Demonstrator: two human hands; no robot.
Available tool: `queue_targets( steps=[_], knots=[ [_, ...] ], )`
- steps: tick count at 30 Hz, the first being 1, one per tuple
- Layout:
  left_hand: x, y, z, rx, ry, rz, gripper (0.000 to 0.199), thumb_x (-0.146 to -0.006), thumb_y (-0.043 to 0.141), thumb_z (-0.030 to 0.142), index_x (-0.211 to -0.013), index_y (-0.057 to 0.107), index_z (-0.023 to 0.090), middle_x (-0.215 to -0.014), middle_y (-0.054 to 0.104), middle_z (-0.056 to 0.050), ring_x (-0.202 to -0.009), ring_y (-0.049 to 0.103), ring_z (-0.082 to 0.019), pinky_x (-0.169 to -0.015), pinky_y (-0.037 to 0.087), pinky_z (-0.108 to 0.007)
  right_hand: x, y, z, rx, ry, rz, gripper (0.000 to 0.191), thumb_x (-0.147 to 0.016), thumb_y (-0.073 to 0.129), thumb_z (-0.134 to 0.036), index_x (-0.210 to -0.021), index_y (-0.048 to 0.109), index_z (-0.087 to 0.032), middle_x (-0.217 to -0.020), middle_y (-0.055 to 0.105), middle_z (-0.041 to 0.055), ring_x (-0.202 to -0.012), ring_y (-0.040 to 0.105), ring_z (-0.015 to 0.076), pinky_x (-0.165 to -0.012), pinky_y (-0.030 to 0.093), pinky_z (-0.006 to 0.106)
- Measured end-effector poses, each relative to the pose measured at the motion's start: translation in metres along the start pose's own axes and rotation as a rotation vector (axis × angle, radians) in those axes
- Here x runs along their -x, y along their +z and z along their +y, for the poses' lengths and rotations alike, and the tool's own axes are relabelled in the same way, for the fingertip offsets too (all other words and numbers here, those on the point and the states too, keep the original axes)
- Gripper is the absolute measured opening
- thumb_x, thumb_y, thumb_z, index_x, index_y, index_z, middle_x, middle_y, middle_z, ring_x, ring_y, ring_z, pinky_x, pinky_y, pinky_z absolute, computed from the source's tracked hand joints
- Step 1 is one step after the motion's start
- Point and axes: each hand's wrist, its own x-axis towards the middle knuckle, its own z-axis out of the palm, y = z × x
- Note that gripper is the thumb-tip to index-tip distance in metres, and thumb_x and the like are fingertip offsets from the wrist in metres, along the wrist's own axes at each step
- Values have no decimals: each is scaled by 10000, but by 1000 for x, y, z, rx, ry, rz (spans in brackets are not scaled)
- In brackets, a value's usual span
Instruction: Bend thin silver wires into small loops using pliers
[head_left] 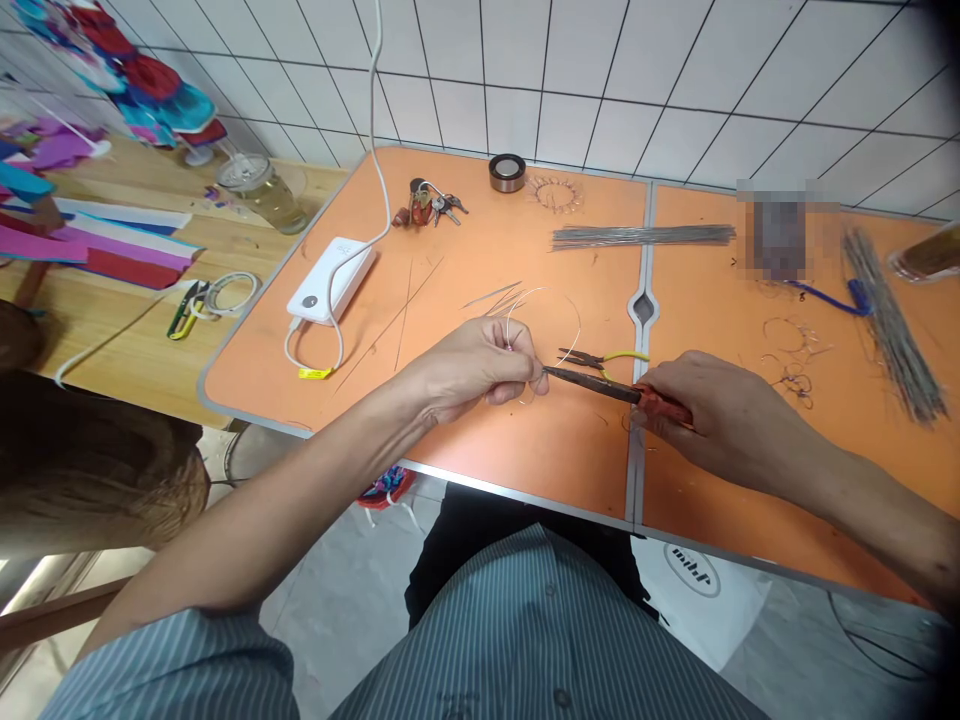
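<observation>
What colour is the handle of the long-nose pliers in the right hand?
The pliers handle is red, best seen in the head view, where it shows at the right hand.

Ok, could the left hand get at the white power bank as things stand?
Probably yes: the left hand pinches a thin wire, but the power bank lies close by on the orange table, only loose thin wires between; it would likely let go first.

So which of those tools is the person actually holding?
The red-handled long-nosed pliers, in the right hand; the yellow-handled pliers lie loose on the orange table.
</observation>
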Motion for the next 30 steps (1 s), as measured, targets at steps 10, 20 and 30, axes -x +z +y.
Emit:
queue_targets(
  steps=[10, 20, 30],
  knots=[
    [-1, 1, -1, -41, -1, 11, 146, -645, 647, 28, -575, 623, 154, -624, 735, -80, -383, 466, -35, -393, 283, -171, 3, 3, -1, -123, 83, -70, 300, -1055, 537, -422, -801, 496, -268, -676, 582, -15, -584, 516, 176, -571, 341, 326],
    [-5, 4, -4, 12, 29, 68, 158, -658, 660, 30, -595, 599, 162, -650, 751, -75, -387, 463, -35, -398, 300, -180, 2, 6, -7, -78, 132, -11, 396, -1075, 456, -486, -743, 414, -275, -627, 517, -4, -537, 430, 177, -551, 308, 338],
    [-1, 15, -25, 190, 44, 214, 181, -854, 806, 227, -852, 632, 180, -836, 804, -38, -564, 673, -95, -552, 577, -218, 2, 16, -17, 15, 204, 98, 364, -1026, 505, -427, -743, 344, -264, -689, 545, 14, -546, 414, 157, -537, 303, 313]
  ],
)
